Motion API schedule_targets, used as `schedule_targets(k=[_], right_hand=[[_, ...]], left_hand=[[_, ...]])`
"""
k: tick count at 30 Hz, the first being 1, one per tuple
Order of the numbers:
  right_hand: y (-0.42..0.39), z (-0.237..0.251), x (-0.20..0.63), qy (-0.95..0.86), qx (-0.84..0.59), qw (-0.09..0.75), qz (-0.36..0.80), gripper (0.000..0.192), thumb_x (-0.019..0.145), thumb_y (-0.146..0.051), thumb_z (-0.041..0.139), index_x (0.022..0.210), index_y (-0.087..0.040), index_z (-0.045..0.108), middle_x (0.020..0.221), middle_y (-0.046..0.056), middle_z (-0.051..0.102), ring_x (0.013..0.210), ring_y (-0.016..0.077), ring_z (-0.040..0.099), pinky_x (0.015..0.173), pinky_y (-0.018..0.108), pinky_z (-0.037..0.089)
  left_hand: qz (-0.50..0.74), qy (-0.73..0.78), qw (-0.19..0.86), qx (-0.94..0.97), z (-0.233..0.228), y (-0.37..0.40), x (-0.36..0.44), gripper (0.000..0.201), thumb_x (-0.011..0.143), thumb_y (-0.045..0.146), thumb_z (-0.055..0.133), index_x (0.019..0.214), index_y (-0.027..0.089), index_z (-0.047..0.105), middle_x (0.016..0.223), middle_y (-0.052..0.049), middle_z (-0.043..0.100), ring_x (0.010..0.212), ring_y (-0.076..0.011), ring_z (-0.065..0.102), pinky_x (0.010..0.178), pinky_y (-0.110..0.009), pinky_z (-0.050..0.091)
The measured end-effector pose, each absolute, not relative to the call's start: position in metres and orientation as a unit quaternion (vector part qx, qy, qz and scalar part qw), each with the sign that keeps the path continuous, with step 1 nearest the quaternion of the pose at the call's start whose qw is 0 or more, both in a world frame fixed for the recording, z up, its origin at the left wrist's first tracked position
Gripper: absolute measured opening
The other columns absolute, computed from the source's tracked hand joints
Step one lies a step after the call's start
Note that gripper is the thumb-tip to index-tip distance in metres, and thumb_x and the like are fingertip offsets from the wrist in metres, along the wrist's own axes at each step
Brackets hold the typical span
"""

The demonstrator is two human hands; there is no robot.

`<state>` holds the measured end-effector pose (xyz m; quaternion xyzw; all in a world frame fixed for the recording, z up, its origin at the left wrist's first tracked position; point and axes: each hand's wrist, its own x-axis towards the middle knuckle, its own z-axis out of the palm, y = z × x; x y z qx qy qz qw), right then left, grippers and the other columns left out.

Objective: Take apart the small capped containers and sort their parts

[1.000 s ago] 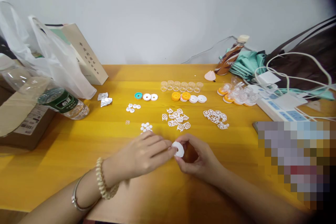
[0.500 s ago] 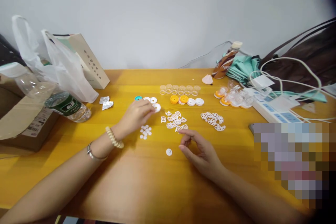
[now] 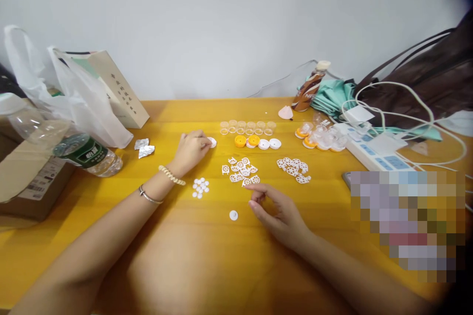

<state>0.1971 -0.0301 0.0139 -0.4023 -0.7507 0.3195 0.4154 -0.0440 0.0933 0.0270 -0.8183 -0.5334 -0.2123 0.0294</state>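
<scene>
Fingers of my left hand [image 3: 190,149] are reaching out across the yellow table [image 3: 111,216] and pinching a white ring disc [image 3: 212,142] at the left end of the row of caps; the disc is sitting low over the table, whether touching it I cannot tell. My right hand [image 3: 275,211] is resting nearer to me, fingers loosely curled and holding nothing, just beside a small white round piece [image 3: 233,215] lying alone on the wood. Between my hands a cluster of little white discs [image 3: 200,187] is lying, and a heap of white wheel-shaped parts [image 3: 239,170] is sitting just beyond my right fingertips.
</scene>
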Motion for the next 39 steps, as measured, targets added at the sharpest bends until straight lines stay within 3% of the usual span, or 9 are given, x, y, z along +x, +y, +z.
schedule_targets(k=[5, 10, 13, 17, 21, 31, 35, 37, 39], right_hand=[[-0.016, 0.019, 0.212, -0.754, -0.436, 0.435, 0.228, 0.018, 0.085, -0.023, 0.05, 0.102, -0.02, 0.056, 0.078, 0.002, 0.062, 0.069, 0.0143, 0.059, 0.066, 0.027, 0.049], [0.036, 0.035, 0.277, -0.728, -0.549, 0.41, 0.001, 0.026, 0.084, -0.031, 0.052, 0.107, -0.019, 0.056, 0.1, 0.01, 0.063, 0.092, 0.0241, 0.059, 0.082, 0.04, 0.045], [0.068, 0.036, 0.315, -0.725, -0.581, 0.349, -0.121, 0.037, 0.082, -0.032, 0.053, 0.115, -0.015, 0.053, 0.123, 0.019, 0.053, 0.116, 0.0361, 0.045, 0.097, 0.051, 0.032], [0.087, 0.024, 0.333, -0.749, -0.584, 0.278, -0.143, 0.041, 0.084, -0.029, 0.052, 0.122, -0.017, 0.048, 0.137, 0.018, 0.043, 0.128, 0.0416, 0.03, 0.1, 0.057, 0.022], [0.091, 0.011, 0.33, -0.75, -0.592, 0.235, -0.18, 0.036, 0.087, -0.026, 0.046, 0.121, -0.016, 0.05, 0.131, 0.02, 0.05, 0.126, 0.038, 0.037, 0.1, 0.06, 0.016], [0.088, 0.018, 0.332, -0.757, -0.567, 0.236, -0.223, 0.026, 0.089, -0.024, 0.04, 0.106, -0.015, 0.057, 0.109, 0.017, 0.065, 0.12, 0.0299, 0.048, 0.106, 0.055, 0.017], [0.071, 0.037, 0.322, -0.749, -0.534, 0.335, -0.204, 0.027, 0.088, -0.033, 0.047, 0.106, -0.016, 0.057, 0.105, 0.015, 0.065, 0.102, 0.0279, 0.059, 0.096, 0.05, 0.037], [0.056, 0.049, 0.309, -0.752, -0.518, 0.385, -0.133, 0.027, 0.084, -0.035, 0.053, 0.105, -0.018, 0.057, 0.098, 0.011, 0.065, 0.09, 0.0238, 0.062, 0.082, 0.04, 0.048], [0.035, 0.056, 0.291, -0.758, -0.511, 0.401, -0.055, 0.024, 0.083, -0.034, 0.056, 0.102, -0.019, 0.058, 0.09, 0.008, 0.064, 0.078, 0.0205, 0.062, 0.073, 0.036, 0.05]], left_hand=[[-0.249, -0.501, 0.005, -0.829, 0.034, 0.074, -0.038, 0.017, 0.087, 0.023, 0.052, 0.096, 0.02, 0.066, 0.092, -0.005, 0.062, 0.087, -0.0193, 0.055, 0.078, -0.034, 0.036], [-0.244, -0.386, -0.145, -0.878, 0.039, 0.02, -0.031, 0.024, 0.092, 0.026, 0.043, 0.109, 0.018, 0.059, 0.095, -0.006, 0.06, 0.089, -0.0167, 0.053, 0.082, -0.032, 0.043], [-0.212, -0.349, -0.197, -0.891, 0.032, -0.011, -0.026, 0.027, 0.092, 0.029, 0.044, 0.113, 0.018, 0.056, 0.102, -0.007, 0.059, 0.093, -0.0172, 0.053, 0.085, -0.034, 0.044], [-0.177, -0.323, -0.208, -0.906, 0.024, -0.03, -0.018, 0.032, 0.088, 0.034, 0.052, 0.115, 0.017, 0.054, 0.102, -0.007, 0.058, 0.094, -0.0186, 0.052, 0.085, -0.035, 0.045], [-0.165, -0.306, -0.184, -0.92, 0.023, -0.032, -0.014, 0.019, 0.091, 0.026, 0.047, 0.102, 0.017, 0.059, 0.095, -0.006, 0.059, 0.087, -0.017, 0.053, 0.08, -0.033, 0.045], [-0.207, -0.302, -0.199, -0.909, 0.017, -0.033, -0.009, 0.017, 0.09, 0.019, 0.047, 0.091, 0.018, 0.065, 0.088, -0.004, 0.063, 0.081, -0.0134, 0.056, 0.074, -0.028, 0.045], [-0.228, -0.34, -0.157, -0.899, 0.023, -0.027, -0.022, 0.018, 0.09, 0.022, 0.048, 0.093, 0.02, 0.065, 0.089, -0.003, 0.064, 0.081, -0.0138, 0.057, 0.075, -0.029, 0.045], [-0.248, -0.383, -0.131, -0.88, 0.028, -0.019, -0.038, 0.018, 0.09, 0.023, 0.048, 0.095, 0.02, 0.065, 0.091, -0.004, 0.064, 0.082, -0.014, 0.058, 0.074, -0.029, 0.046], [-0.26, -0.437, -0.1, -0.855, 0.034, -0.008, -0.058, 0.017, 0.09, 0.023, 0.049, 0.096, 0.02, 0.064, 0.091, -0.004, 0.065, 0.081, -0.0144, 0.059, 0.074, -0.029, 0.046]])
